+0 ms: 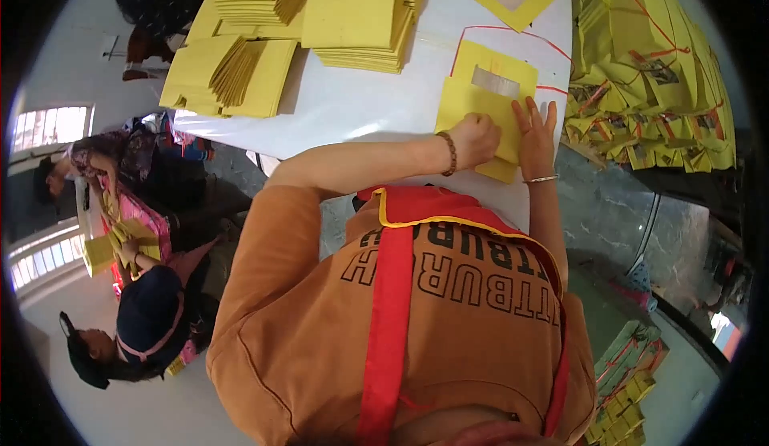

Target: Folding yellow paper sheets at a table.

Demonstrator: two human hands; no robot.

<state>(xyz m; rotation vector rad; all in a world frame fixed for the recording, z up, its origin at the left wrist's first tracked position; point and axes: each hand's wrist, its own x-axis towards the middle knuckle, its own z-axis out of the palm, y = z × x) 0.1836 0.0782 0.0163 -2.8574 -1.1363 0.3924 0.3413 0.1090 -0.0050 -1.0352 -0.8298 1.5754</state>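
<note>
nearby, left hand [474, 139] fisted, right hand [537, 137] flat, yellow paper [481, 105] at table edge [336, 129]

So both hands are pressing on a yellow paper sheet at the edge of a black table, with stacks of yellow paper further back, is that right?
Not quite: the table is white, not black. The head view shows the left hand and right hand pressing on the yellow paper sheet at its edge, with stacks of yellow paper further back.
</note>
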